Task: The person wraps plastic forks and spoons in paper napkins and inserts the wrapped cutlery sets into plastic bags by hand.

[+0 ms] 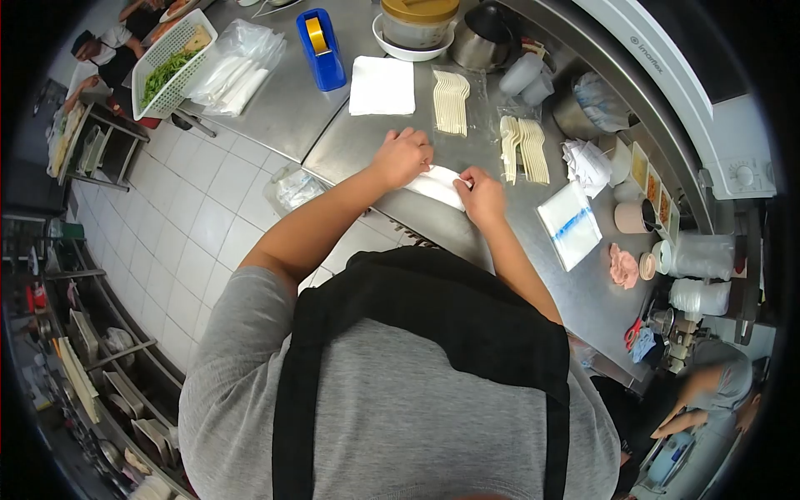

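A white napkin (437,184), folded or rolled into a narrow strip, lies at the front edge of the steel counter. My left hand (404,157) is closed on its left end, and my right hand (482,196) pinches the right end. Whether anything is wrapped inside cannot be seen. Just beyond them lies a square stack of white napkins (382,86). Beside it is a row of cream plastic cutlery (451,102) on clear wrap. More cream cutlery (523,148) sits farther right. A flat packet with a blue band (570,225) rests right of my right hand.
A blue tape dispenser (321,52) and a clear bag of white rolls (237,71) stand at back left, near a white basket of greens (171,71). A metal pitcher (485,42) stands at the back. Co-workers are at the far left and lower right.
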Demonstrator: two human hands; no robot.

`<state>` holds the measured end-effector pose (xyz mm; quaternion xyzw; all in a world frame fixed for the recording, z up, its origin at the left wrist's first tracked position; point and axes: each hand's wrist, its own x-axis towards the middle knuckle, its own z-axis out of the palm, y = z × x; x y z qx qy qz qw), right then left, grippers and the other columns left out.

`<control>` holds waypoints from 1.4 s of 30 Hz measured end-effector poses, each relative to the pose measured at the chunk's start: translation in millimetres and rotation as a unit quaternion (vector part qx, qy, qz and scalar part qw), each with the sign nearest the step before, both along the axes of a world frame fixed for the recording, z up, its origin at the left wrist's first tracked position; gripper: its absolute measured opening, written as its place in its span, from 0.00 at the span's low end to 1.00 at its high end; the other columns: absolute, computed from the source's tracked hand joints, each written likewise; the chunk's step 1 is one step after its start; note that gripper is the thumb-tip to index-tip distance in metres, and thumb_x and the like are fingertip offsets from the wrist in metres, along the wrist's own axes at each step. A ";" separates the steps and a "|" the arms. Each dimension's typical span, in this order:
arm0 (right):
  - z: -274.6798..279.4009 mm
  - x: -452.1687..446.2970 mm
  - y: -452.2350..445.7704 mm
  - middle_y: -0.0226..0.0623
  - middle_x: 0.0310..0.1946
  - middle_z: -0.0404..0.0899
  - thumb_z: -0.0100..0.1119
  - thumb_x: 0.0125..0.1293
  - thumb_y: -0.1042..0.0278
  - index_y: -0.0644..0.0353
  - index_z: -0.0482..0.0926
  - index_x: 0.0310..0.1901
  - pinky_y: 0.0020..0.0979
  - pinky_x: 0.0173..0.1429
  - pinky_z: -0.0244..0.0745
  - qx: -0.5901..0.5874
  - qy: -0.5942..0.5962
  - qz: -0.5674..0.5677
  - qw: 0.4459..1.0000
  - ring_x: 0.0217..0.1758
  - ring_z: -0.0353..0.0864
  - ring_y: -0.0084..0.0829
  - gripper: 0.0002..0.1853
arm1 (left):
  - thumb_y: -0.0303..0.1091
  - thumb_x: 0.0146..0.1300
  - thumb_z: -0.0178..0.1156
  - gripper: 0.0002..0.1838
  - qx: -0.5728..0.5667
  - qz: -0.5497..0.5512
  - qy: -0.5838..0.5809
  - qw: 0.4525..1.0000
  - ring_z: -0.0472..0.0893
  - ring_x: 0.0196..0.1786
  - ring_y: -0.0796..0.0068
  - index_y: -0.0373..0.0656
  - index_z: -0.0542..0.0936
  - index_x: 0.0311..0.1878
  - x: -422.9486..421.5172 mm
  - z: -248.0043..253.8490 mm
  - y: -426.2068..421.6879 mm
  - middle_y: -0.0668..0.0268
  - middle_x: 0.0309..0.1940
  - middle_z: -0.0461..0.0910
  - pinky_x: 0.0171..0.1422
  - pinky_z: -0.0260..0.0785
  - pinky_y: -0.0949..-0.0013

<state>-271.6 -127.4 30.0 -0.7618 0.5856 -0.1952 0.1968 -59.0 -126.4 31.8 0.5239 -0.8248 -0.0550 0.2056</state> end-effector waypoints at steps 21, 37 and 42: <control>34.0 -199.7 145.2 0.45 0.34 0.78 0.52 0.56 0.87 0.56 0.83 0.44 0.33 0.40 0.73 -0.062 -0.124 -0.127 0.982 0.35 0.78 0.42 0.17 | 0.40 0.57 0.62 0.07 -0.088 -0.372 0.051 0.923 0.74 0.49 0.68 0.50 0.77 0.34 -196.0 28.6 -55.2 0.69 0.37 0.76 0.56 0.61 0.61; 27.3 -328.7 304.1 0.42 0.32 0.76 0.51 0.55 0.88 0.59 0.85 0.38 0.30 0.41 0.72 -0.092 -0.086 -0.441 0.889 0.35 0.80 0.40 0.16 | 0.34 0.63 0.51 0.13 -0.053 -0.405 -0.069 0.910 0.74 0.53 0.65 0.53 0.81 0.49 -525.6 -22.6 -60.7 0.67 0.47 0.77 0.56 0.68 0.57; 24.5 -330.7 305.3 0.42 0.33 0.77 0.50 0.54 0.89 0.59 0.84 0.37 0.29 0.42 0.73 -0.080 -0.103 -0.457 0.880 0.36 0.80 0.41 0.17 | 0.37 0.59 0.58 0.13 -0.040 -0.381 -0.106 0.918 0.72 0.56 0.63 0.51 0.81 0.47 -541.2 1.9 -67.1 0.65 0.49 0.76 0.54 0.67 0.56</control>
